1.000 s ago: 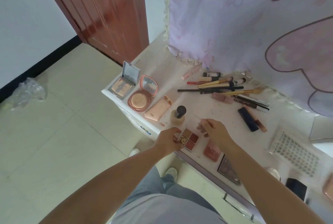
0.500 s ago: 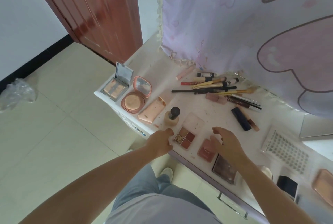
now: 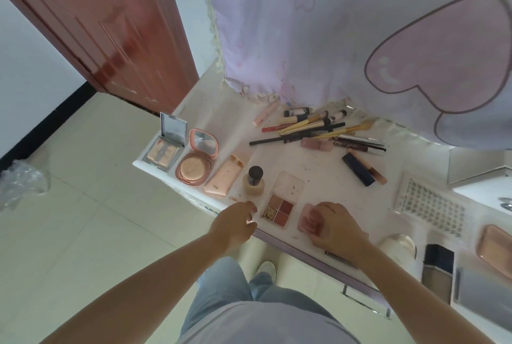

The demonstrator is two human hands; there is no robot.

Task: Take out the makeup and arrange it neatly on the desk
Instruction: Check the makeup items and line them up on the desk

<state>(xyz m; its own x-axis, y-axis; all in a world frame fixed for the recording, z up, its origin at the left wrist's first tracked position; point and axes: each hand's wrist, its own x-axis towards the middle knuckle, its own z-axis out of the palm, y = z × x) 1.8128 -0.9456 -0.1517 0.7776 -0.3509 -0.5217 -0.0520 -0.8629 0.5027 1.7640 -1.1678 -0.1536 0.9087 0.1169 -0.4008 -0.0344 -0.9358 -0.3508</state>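
The right hand (image 3: 333, 226) grips a small pink compact (image 3: 309, 220) on the desk (image 3: 318, 174), fingers curled over it. The left hand (image 3: 235, 223) hovers loosely curled, holding nothing, just beside an open eyeshadow palette (image 3: 279, 210).

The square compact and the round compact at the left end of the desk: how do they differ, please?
The square compact has a silver-grey case; the round compact is rose pink. The square compact's lid stands nearly upright, the round compact's leans further back. Both are open, with mirrored lids and pale powder.
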